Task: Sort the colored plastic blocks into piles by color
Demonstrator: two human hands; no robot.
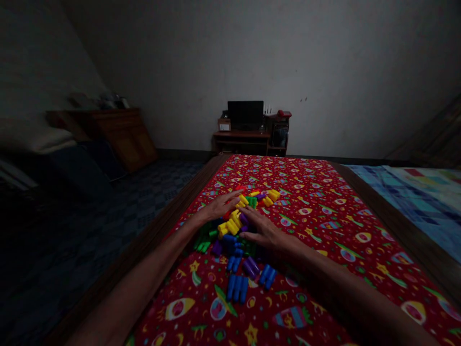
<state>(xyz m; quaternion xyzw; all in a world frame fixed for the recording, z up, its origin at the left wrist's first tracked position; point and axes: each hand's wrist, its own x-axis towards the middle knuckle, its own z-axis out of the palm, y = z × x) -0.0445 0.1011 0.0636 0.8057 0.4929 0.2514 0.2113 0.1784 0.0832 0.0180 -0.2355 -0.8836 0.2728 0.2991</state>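
Note:
A heap of small plastic building pieces (236, 226) in yellow, blue, green, purple and red lies on a table covered with a red patterned cloth (324, 221). My left hand (218, 206) lies flat on the heap's left side, fingers stretched toward the yellow pieces. Over the heap's right side rests my right hand (264, 229), its fingers extended and touching yellow and purple pieces. Several blue pieces (236, 287) lie loose nearer to me. Neither hand grips anything that I can see.
The table's wooden edge (169, 216) runs along the left, with dark floor beyond. A low desk with a dark monitor (245, 114) stands against the far wall. A wooden cabinet (122, 137) is at the left, a chequered mat (421, 197) at the right.

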